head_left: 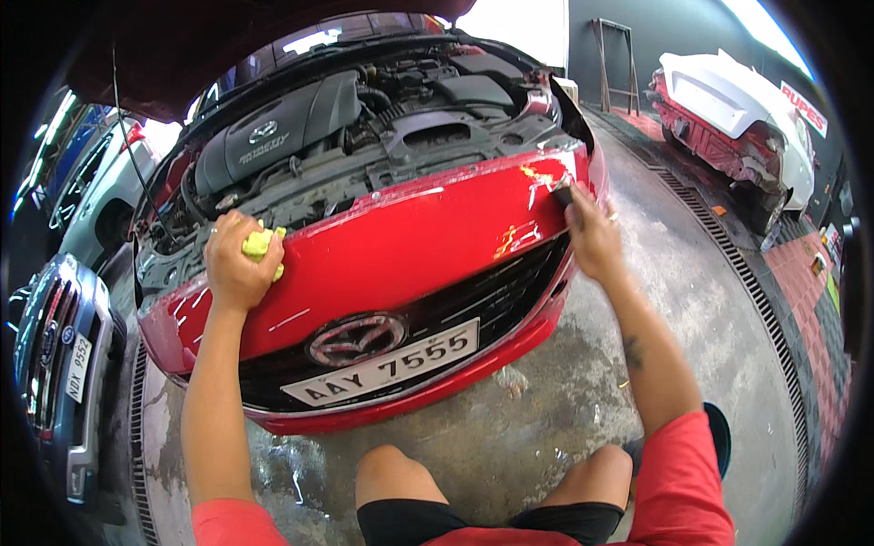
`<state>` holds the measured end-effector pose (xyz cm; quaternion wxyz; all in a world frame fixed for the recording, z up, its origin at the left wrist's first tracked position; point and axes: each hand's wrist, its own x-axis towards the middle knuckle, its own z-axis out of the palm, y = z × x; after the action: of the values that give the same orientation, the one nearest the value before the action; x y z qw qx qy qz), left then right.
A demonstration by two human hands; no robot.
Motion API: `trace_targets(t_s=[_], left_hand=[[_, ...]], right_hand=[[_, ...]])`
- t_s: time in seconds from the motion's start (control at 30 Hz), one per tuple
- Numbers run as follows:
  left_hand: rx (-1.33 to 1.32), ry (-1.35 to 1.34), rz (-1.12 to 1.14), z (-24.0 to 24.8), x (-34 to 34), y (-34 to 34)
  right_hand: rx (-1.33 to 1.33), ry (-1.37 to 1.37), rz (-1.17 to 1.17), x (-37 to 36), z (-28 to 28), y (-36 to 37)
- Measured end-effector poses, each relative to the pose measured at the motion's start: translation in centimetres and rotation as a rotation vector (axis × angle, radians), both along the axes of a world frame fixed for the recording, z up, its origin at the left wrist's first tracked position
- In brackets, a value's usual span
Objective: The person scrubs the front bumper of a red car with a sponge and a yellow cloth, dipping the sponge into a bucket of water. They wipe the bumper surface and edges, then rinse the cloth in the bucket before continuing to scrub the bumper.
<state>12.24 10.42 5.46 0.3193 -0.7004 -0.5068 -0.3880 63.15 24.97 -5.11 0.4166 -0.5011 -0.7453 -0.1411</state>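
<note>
A red car front bumper (414, 241) spans the middle of the head view, glossy with streaks of reflected light. My left hand (235, 264) is closed round a crumpled yellow-green cloth (262, 244) at the bumper's upper left edge. At the upper right corner, my right hand (594, 235) grips a small dark block (563, 194) against the red paint; its exact kind is hard to make out. Bright reflections lie on the paint beside it. Lower down sit the black grille (455, 305), a chrome emblem (358, 340) and a white licence plate (382, 364).
The raised hood hangs over the open engine bay, with its black engine cover (273, 132). A dark vehicle (64, 364) stands at left. A partly stripped white car (728, 118) is at far right. A drain grate (728, 241) crosses the concrete floor (546, 409).
</note>
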Motion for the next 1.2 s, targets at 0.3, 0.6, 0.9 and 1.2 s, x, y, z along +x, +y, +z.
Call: trace_targets(t_s=[0.3,0.6,0.9,1.2], left_hand=[[-0.002,-0.014,-0.014,-0.7,0.0,0.6],[-0.012,-0.066,-0.060,-1.8,-0.4,0.5],[0.101,0.083,-0.121,-1.7,-0.9,-0.1],[-0.091,0.238,-0.361,-2.7,13.8,1.5]], right_hand=[[0.159,0.049,0.202,-6.3,-2.3,-4.3],[0.201,-0.104,0.643,-25.5,-1.8,-15.4],[-0.065,0.389,-0.187,7.2,-4.9,-4.8],[-0.548,0.185,-1.002,38.4,-24.0,-37.9]])
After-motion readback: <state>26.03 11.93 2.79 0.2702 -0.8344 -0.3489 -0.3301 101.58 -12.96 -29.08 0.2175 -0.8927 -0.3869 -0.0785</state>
